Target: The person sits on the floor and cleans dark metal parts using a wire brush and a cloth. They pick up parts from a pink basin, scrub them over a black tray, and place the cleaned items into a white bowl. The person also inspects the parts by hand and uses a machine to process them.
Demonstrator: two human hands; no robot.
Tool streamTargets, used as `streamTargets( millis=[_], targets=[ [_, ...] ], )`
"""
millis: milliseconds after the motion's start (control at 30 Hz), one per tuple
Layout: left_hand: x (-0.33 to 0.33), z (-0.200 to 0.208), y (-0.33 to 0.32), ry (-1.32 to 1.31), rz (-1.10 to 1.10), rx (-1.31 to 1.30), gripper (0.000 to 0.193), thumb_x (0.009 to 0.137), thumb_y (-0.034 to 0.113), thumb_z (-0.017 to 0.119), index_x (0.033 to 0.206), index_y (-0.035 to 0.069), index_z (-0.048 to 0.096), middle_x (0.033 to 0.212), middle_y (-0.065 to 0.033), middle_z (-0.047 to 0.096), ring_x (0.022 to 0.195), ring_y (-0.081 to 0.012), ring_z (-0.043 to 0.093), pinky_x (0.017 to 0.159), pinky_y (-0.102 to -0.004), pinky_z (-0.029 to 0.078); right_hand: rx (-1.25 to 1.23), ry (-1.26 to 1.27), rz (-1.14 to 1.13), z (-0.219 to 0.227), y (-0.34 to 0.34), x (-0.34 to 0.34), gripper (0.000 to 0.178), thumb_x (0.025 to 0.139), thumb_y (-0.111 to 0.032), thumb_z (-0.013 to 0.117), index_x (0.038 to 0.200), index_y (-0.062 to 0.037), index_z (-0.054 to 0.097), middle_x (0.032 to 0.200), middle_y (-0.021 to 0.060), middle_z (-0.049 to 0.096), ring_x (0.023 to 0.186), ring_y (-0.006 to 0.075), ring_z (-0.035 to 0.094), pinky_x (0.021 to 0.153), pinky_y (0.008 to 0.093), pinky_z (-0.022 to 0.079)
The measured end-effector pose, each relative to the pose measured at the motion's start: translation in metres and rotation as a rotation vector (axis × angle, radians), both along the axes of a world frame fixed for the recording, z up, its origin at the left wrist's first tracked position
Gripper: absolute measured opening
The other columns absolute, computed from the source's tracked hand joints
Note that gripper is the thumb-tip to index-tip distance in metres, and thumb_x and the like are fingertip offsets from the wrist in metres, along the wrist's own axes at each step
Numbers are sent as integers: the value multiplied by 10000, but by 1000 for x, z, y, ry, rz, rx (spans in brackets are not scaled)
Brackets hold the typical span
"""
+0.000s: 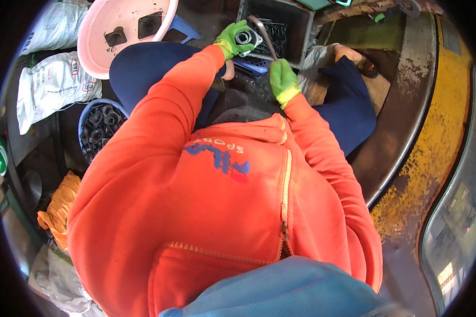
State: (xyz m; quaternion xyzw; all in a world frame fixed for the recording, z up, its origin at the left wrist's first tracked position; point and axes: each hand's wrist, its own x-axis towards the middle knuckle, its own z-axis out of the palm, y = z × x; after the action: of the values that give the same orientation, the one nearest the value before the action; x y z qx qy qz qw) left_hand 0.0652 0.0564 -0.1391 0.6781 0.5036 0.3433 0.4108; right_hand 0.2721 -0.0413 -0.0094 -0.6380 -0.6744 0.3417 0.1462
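Both of my hands wear green gloves with yellow cuffs. My left hand (231, 40) is closed around a small pale part (243, 37) that has a dark ring-shaped hole in its face. My right hand (284, 82) grips the lower end of a bent metal rod (264, 34). The rod's curved upper end reaches toward the part, just right of it; whether the two touch I cannot tell. Behind the rod stands a grey crate (308, 37) with many thin dark pieces inside. A blue plastic stool or crate (251, 66) sits below the hands.
A pink basin (98, 37) at upper left contains two dark flat pieces. A blue basket (81, 124) full of black parts stands below it. White sacks (53, 87) and an orange bag (61, 203) lie along the left. A worn yellow metal frame (439, 142) runs down the right side.
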Motion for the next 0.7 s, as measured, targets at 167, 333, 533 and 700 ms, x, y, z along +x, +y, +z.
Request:
streamTargets(
  millis=[167, 333, 533, 700],
  targets=[
    [1, 9, 2, 6, -71, 3, 834, 630, 162, 845, 1337, 25, 425, 1324, -117, 484, 1182, -221, 494, 999, -331, 416, -90, -76, 29, 4, 3, 1, 415, 960, -421, 350, 968, -59, 553, 978, 274, 603, 944, 455, 561, 811, 491, 441],
    [-2, 19, 1, 217, -41, 69, 729, 644, 227, 842, 1252, 3, 509, 1402, -145, 425, 1243, -253, 460, 1027, -352, 390, -104, -200, 84, 18, 9, 4, 377, 970, -400, 357, 993, -71, 541, 921, 236, 624, 893, 425, 591, 771, 492, 447],
    [-3, 25, 0, 80, -137, 39, 872, 643, 230, 842, 1354, -1, 394, 1301, -108, 511, 1176, -223, 503, 1008, -335, 403, 121, 13, 152, 25, 6, 4, 420, 968, -425, 347, 990, -66, 563, 960, 210, 638, 921, 407, 598, 806, 470, 456],
    [-1, 26, 0, 227, -61, 87, 713, 644, 256, 839, 1245, 36, 526, 1409, -158, 410, 1242, -295, 465, 1032, -378, 393, -68, -208, 73, 18, 11, 5, 384, 965, -402, 382, 962, -64, 565, 910, 216, 629, 886, 422, 587, 757, 487, 450]
  ],
)
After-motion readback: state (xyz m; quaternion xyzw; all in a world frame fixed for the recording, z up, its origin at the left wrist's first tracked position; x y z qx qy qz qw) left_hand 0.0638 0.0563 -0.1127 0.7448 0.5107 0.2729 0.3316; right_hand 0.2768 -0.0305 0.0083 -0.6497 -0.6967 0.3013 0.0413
